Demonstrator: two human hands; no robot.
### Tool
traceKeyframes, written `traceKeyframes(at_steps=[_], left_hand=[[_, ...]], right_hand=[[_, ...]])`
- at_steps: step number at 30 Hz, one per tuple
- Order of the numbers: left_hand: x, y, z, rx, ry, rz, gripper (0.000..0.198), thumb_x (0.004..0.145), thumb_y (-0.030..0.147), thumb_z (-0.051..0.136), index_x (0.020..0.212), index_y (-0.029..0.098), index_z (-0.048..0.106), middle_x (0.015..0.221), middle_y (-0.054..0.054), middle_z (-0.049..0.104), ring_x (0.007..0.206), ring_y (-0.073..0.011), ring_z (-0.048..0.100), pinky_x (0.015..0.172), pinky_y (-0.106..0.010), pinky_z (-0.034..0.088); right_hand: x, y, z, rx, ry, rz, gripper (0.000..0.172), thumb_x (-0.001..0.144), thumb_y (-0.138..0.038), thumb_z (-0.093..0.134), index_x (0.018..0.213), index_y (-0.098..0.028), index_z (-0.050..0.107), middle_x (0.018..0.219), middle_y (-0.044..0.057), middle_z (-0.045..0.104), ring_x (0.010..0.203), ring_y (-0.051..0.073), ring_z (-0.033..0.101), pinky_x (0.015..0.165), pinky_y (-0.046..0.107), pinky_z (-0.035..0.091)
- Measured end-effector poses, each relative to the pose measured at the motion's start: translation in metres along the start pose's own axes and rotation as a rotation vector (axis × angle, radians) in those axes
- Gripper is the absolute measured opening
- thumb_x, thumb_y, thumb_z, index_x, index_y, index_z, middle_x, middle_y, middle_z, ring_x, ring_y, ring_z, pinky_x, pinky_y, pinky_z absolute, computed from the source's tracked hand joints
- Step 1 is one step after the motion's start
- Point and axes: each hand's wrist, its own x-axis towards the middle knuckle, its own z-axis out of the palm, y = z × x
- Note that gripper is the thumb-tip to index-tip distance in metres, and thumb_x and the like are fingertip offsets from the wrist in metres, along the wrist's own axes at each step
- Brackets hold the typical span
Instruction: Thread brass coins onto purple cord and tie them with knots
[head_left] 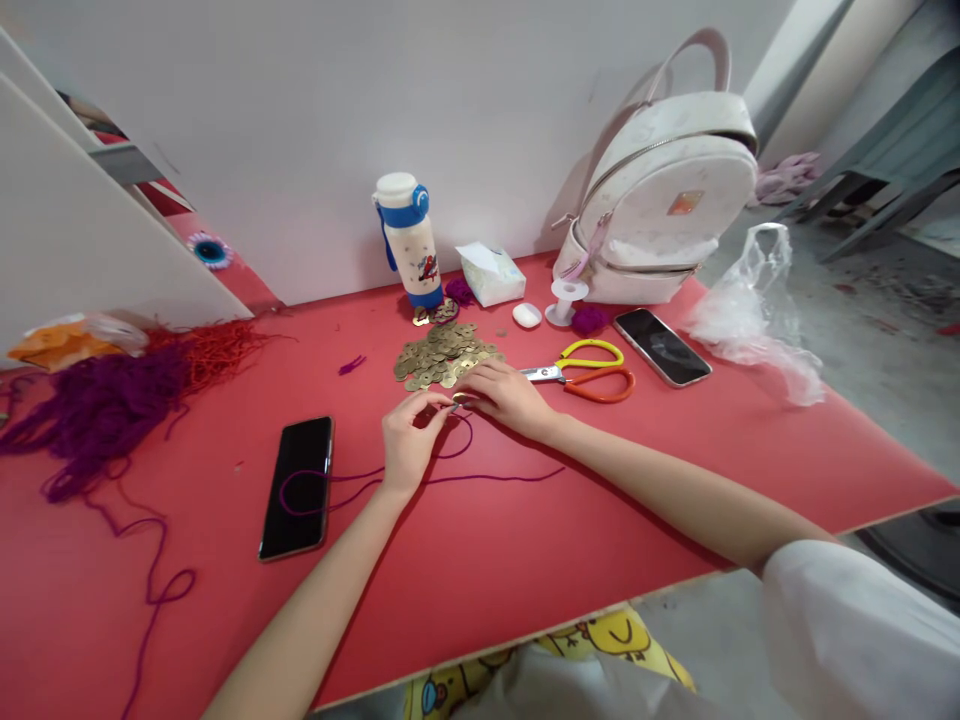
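Note:
Close in front of a heap of brass-coloured coins with holes (442,352), my two hands meet at the fingertips. My left hand (409,445) is closed in a pinch, with purple yarn (495,478) looping up to its fingers. A small gold coin (458,398) shows between the fingertips, pinched by my right hand (511,398). Exactly how yarn and coin meet is too small to tell. The yarn runs under my left wrist and loops over a black phone (296,490). Scissors with yellow and orange handles (592,372) lie just right of my right hand.
Behind the coins stand a white and blue bottle (409,240), a tissue pack (491,275), a white spool (566,303) and a pale backpack (667,200). A second phone (662,347) and a plastic bag (757,310) lie right. Tangled purple yarn (112,400) lies left.

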Motion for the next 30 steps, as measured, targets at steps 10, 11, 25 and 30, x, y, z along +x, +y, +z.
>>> traceKeyframes(at_steps=[10, 11, 25, 30], left_hand=[[0.000, -0.002, 0.000, -0.014, -0.002, -0.027, 0.004, 0.082, 0.023, 0.067, 0.081, 0.022, 0.070, 0.078, -0.001, 0.070, 0.065, -0.0148, 0.065, 0.067, -0.027, 0.051], [0.000, -0.002, 0.000, -0.016, -0.001, -0.031, 0.004, 0.082, 0.023, 0.067, 0.081, 0.022, 0.070, 0.078, -0.001, 0.071, 0.066, -0.0150, 0.066, 0.067, -0.027, 0.051], [0.000, -0.002, -0.001, -0.068, 0.013, -0.038, 0.004, 0.080, 0.024, 0.067, 0.078, 0.021, 0.070, 0.078, -0.001, 0.070, 0.066, -0.0138, 0.063, 0.064, -0.025, 0.051], [0.000, -0.001, -0.001, -0.071, 0.023, -0.046, 0.004, 0.079, 0.025, 0.068, 0.078, 0.021, 0.070, 0.077, -0.001, 0.069, 0.063, -0.0132, 0.062, 0.062, -0.025, 0.051]], right_hand=[[0.000, 0.003, 0.001, 0.059, -0.008, 0.023, 0.014, 0.090, -0.025, 0.066, 0.103, -0.021, 0.069, 0.098, 0.008, 0.071, 0.094, 0.021, 0.059, 0.083, 0.033, 0.044], [0.000, 0.003, 0.000, 0.063, -0.009, 0.015, 0.015, 0.090, -0.027, 0.066, 0.103, -0.020, 0.069, 0.099, 0.008, 0.071, 0.095, 0.022, 0.059, 0.084, 0.033, 0.044], [-0.003, -0.004, -0.005, 0.328, -0.221, -0.024, 0.033, 0.084, -0.022, 0.070, 0.116, -0.019, 0.060, 0.102, 0.006, 0.070, 0.093, 0.020, 0.063, 0.079, 0.029, 0.047], [-0.002, -0.007, -0.007, 0.437, -0.236, 0.008, 0.037, 0.082, -0.017, 0.070, 0.117, -0.020, 0.059, 0.101, 0.004, 0.072, 0.093, 0.019, 0.066, 0.081, 0.030, 0.048]])
